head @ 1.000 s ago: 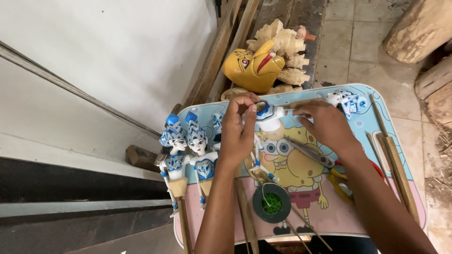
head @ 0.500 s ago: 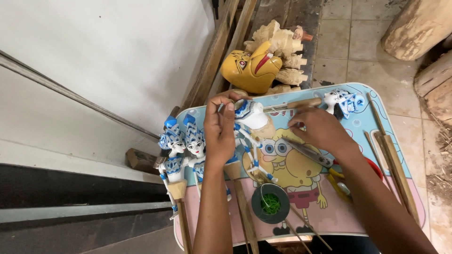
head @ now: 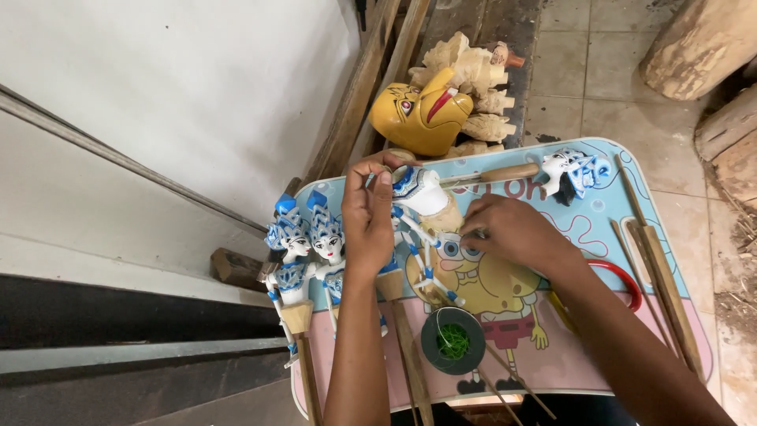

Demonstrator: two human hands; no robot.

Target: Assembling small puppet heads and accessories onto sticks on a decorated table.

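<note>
Here the left hand (head: 369, 211) pinches the white puppet (head: 422, 197) with closed fingers; right hand (head: 512, 233) lies curled beside it.

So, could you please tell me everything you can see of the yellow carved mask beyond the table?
The yellow carved mask looks like painted wood: a bird-like face with a red-lined curved beak and a red eye. It lies tilted on the floor past the cartoon-printed table, leaning against unpainted pale wooden carvings. Neither hand touches it.

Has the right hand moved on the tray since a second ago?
Yes. The right hand has come down from the tray's far edge near the loose puppet head, toward the middle of the tray.
</note>
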